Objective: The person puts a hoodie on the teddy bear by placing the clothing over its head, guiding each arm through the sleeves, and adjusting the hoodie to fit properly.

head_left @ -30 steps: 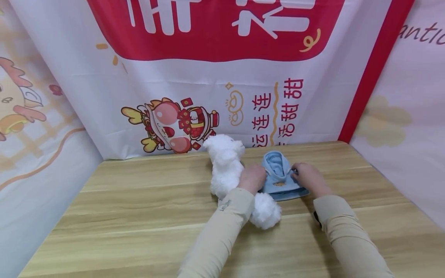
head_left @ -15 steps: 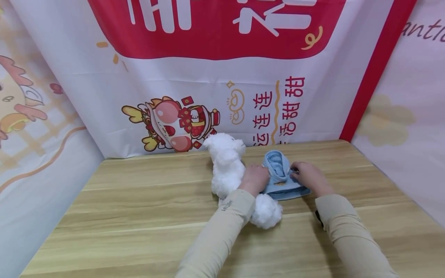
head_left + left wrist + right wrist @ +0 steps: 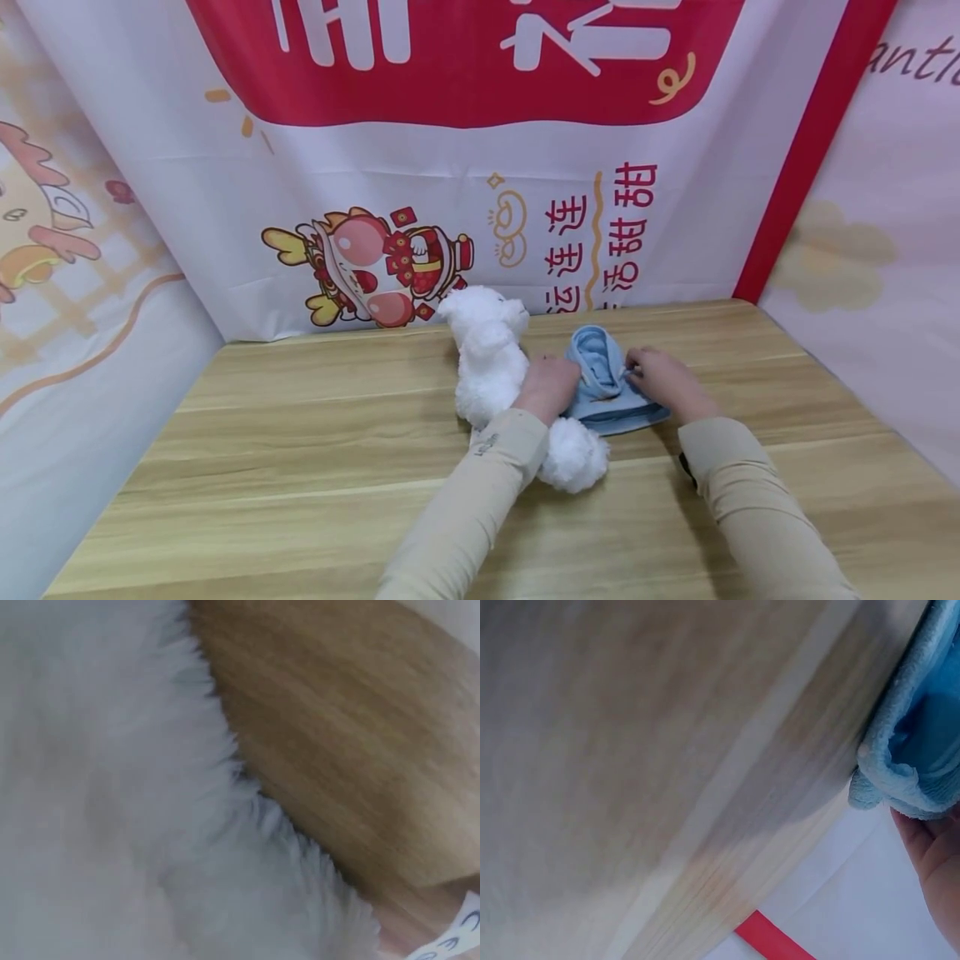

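In the head view, a small light-blue hooded doll top [image 3: 611,412] lies on the wooden table, its hood standing up toward the far side. My left hand [image 3: 549,385] pinches the top's left side, reaching over a white fluffy plush toy [image 3: 487,367]. My right hand [image 3: 666,382] grips the top's right side near the hood. In the right wrist view, the top's thick folded edge [image 3: 907,780] shows with part of my right hand [image 3: 941,862] beneath it. White fur [image 3: 150,787] fills much of the left wrist view, and my left hand is out of sight there.
The plush toy lies lengthwise beside the top, with a fluffy white end [image 3: 576,454] under my left wrist. A printed white tag [image 3: 450,937] shows beside the fur. Behind the wooden table [image 3: 300,433] hangs a red-and-white printed cloth [image 3: 465,167].
The front of the hood has folded down, covering most of the brown patch on the top. My hands have shifted only slightly, and the plush toy stays put.
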Available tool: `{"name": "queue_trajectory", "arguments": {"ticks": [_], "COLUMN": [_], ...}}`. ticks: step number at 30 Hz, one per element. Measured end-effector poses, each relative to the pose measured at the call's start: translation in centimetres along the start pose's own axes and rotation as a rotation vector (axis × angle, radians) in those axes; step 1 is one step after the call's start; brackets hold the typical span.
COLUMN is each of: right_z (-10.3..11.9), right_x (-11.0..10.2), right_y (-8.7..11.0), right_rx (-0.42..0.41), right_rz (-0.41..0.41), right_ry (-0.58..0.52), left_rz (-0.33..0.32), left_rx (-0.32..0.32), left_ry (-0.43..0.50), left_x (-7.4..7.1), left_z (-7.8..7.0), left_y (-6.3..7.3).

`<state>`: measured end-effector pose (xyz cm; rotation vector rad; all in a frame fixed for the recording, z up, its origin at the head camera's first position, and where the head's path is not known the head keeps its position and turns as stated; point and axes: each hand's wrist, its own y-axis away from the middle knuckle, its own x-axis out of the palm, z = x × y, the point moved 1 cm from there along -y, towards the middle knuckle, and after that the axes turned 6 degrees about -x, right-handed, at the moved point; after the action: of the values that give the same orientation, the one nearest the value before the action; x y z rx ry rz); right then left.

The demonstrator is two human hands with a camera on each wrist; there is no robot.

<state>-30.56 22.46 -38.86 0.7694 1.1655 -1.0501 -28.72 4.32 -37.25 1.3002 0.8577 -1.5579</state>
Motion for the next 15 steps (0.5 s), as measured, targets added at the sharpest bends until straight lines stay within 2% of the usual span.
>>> {"name": "queue_trajectory", "arguments": {"ticks": [4, 12, 15], "right_z": [0.06, 0.29, 0.38], "right_x": [-0.17, -0.52, -0.66], "right_y": [0.17, 0.6, 0.54], "right_rx": [0.006, -0.001, 0.002], "right_rz": [-0.032, -0.187, -0.224], "right_ry": [-0.01, 0.034, 0.031], "left_rz": [0.0, -0.023, -0.053], "left_rx": [-0.001, -0.042, -0.063], "left_ry": [0.021, 0.055, 0.093], "left_x": [-0.19, -0.2, -0.3], "left_z": [0.11, 0.37, 0.5], "left_y": [-0.13, -0.33, -0.27]}}
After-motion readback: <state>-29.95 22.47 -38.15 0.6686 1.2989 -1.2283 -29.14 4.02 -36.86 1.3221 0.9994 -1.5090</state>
